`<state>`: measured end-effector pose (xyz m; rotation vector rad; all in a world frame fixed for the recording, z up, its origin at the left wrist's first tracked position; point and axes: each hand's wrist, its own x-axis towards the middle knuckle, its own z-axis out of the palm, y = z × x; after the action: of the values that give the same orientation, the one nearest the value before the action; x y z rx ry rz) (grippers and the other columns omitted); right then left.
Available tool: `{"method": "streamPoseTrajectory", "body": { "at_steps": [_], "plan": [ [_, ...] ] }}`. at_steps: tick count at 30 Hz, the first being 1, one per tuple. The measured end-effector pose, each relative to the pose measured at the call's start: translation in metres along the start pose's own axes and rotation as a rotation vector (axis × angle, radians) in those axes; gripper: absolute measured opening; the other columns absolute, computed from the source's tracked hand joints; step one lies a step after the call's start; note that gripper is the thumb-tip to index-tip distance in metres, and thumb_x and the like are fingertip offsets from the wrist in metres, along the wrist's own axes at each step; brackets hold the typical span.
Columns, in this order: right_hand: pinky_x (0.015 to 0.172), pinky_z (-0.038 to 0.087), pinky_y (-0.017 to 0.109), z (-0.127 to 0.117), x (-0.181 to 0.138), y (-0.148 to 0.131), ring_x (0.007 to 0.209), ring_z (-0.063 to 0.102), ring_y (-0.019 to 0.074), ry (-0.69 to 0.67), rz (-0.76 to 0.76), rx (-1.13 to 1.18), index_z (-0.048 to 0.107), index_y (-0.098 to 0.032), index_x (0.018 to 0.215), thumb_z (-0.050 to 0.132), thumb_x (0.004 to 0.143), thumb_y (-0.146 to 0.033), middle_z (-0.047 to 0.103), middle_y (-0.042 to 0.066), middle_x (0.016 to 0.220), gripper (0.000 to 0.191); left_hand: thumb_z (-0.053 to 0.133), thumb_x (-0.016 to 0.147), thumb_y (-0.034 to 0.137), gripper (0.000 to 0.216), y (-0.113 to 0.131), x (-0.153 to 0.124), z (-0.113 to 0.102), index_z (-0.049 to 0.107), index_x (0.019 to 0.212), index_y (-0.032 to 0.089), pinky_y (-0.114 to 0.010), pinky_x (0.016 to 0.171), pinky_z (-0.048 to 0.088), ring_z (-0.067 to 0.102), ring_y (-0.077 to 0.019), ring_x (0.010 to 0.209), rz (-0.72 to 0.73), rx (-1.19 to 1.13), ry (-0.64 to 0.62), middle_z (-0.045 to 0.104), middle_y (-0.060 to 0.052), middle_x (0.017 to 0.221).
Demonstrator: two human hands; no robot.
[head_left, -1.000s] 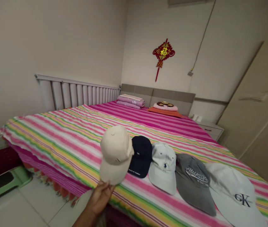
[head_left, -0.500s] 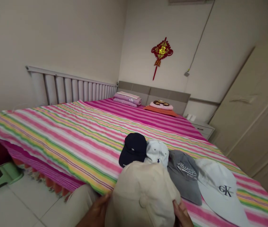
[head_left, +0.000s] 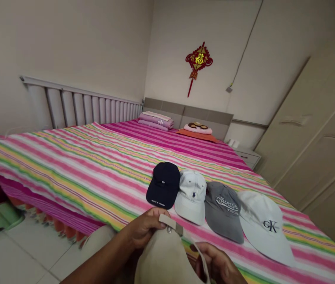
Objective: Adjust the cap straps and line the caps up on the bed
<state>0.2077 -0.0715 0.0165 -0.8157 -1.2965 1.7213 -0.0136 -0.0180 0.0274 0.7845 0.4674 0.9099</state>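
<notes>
A beige baseball cap (head_left: pixel 163 256) is between my hands at the lower middle, its back opening and strap turned up towards the far side. My left hand (head_left: pixel 148 227) pinches the strap near its metal buckle. On the other side, my right hand (head_left: pixel 214 262) grips the edge of the back opening. Beyond the cap, a row of caps lies on the bed: a navy cap (head_left: pixel 164 183), a white cap with a small dark emblem (head_left: pixel 191 195), a grey cap with white lettering (head_left: pixel 224 211) and a white cap marked CK (head_left: pixel 263 225).
A striped sheet (head_left: pixel 75 161) covers the bed. Folded purple bedding (head_left: pixel 155 120) and a pink pillow (head_left: pixel 198 128) lie by the headboard (head_left: pixel 208 114). A green stool (head_left: pixel 1 221) stands at left, a nightstand (head_left: pixel 247 156) and a wardrobe (head_left: pixel 318 130) at right.
The beige cap has been turned and lowered, so its strap and back opening now show instead of its crown. My left hand has moved up to the strap. The white emblem cap is uncovered.
</notes>
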Motion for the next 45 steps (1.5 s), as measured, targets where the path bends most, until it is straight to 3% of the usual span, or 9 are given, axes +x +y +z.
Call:
{"method": "streamPoseTrajectory", "body": {
  "at_steps": [3, 7, 12, 19, 28, 34, 38, 42, 45],
  "plan": [
    [0.04, 0.026, 0.017, 0.013, 0.01, -0.004, 0.035, 0.038, 0.0063, 0.112, 0.021, -0.034, 0.06, -0.015, 0.084, 0.06, 0.068, -0.052, 0.05, -0.004, 0.043, 0.041, 0.069, 0.045, 0.014, 0.019, -0.006, 0.0, 0.013, 0.058, 0.06, 0.012, -0.02, 0.046, 0.037, 0.051, -0.0098, 0.044, -0.046, 0.022, 0.017, 0.059, -0.001, 0.052],
    [0.037, 0.012, 0.017, 0.031, 0.019, -0.005, 0.034, 0.02, 0.0031, 0.211, 0.016, 0.003, 0.049, -0.017, 0.064, 0.063, 0.069, -0.042, 0.036, -0.009, 0.039, 0.029, 0.068, 0.042, 0.01, 0.023, -0.005, -0.003, 0.023, 0.062, 0.065, 0.013, -0.022, 0.05, 0.038, 0.051, -0.0101, 0.047, -0.119, 0.171, 0.139, 0.06, 0.001, 0.053],
    [0.038, 0.015, 0.018, 0.04, 0.017, -0.007, 0.04, 0.022, 0.0044, 0.268, 0.012, -0.021, 0.047, -0.016, 0.059, 0.066, 0.066, -0.039, 0.035, -0.008, 0.043, 0.03, 0.067, 0.043, 0.008, 0.019, -0.001, -0.008, 0.023, 0.065, 0.063, 0.012, -0.019, 0.05, 0.033, 0.047, -0.007, 0.048, -0.13, 0.347, 0.072, 0.058, 0.002, 0.053],
    [0.039, 0.018, 0.019, 0.039, 0.017, -0.001, 0.04, 0.024, 0.0048, 0.235, -0.026, 0.01, 0.046, -0.017, 0.058, 0.065, 0.067, -0.038, 0.034, -0.008, 0.043, 0.03, 0.07, 0.039, 0.012, 0.018, -0.018, -0.005, 0.02, 0.061, 0.055, 0.011, -0.017, 0.042, 0.026, 0.04, -0.0045, 0.039, -0.138, 0.151, 0.103, 0.053, 0.003, 0.044],
    [0.038, 0.018, 0.018, 0.034, 0.023, 0.008, 0.038, 0.022, 0.0038, 0.243, 0.015, -0.037, 0.046, -0.016, 0.056, 0.067, 0.061, -0.04, 0.033, -0.009, 0.041, 0.032, 0.074, 0.049, 0.023, 0.021, -0.027, -0.012, 0.018, 0.061, 0.059, 0.01, -0.017, 0.042, 0.031, 0.044, -0.005, 0.04, -0.141, 0.101, -0.015, 0.054, 0.002, 0.048],
    [0.038, 0.014, 0.018, 0.025, 0.023, 0.01, 0.038, 0.014, 0.0041, 0.395, -0.029, 0.226, 0.04, -0.019, 0.057, 0.064, 0.065, -0.034, 0.023, -0.012, 0.041, 0.029, 0.077, 0.047, 0.026, 0.027, -0.022, -0.013, 0.012, 0.059, 0.059, 0.011, -0.018, 0.041, 0.036, 0.049, -0.007, 0.04, -0.024, 0.001, 0.026, 0.058, 0.0, 0.051],
    [0.038, 0.021, 0.018, 0.02, 0.022, 0.001, 0.037, 0.015, 0.0043, 0.494, -0.126, 0.45, 0.037, -0.019, 0.054, 0.065, 0.064, -0.032, 0.023, -0.012, 0.043, 0.033, 0.077, 0.045, 0.029, 0.029, -0.022, -0.014, 0.004, 0.056, 0.055, 0.011, -0.018, 0.036, 0.032, 0.042, -0.0053, 0.035, 0.052, -0.091, -0.001, 0.053, 0.002, 0.046],
    [0.041, 0.028, 0.018, 0.034, 0.019, -0.005, 0.039, 0.03, 0.0036, 0.249, 0.002, 0.208, 0.051, -0.017, 0.065, 0.071, 0.06, -0.036, 0.045, -0.007, 0.052, 0.028, 0.075, 0.052, 0.028, 0.026, -0.025, -0.008, 0.009, 0.056, 0.059, 0.011, -0.018, 0.041, 0.034, 0.045, -0.0059, 0.038, 0.039, -0.05, 0.05, 0.054, 0.001, 0.048],
    [0.053, 0.038, 0.022, 0.046, 0.016, -0.004, 0.052, 0.049, 0.0099, 0.075, 0.146, 0.087, 0.058, -0.015, 0.07, 0.078, 0.049, -0.032, 0.055, -0.002, 0.06, 0.033, 0.074, 0.053, 0.031, 0.029, -0.023, -0.002, 0.011, 0.058, 0.063, 0.01, -0.019, 0.044, 0.034, 0.048, -0.0076, 0.043, 0.031, 0.039, 0.044, 0.058, -0.002, 0.054]
  ]
}}
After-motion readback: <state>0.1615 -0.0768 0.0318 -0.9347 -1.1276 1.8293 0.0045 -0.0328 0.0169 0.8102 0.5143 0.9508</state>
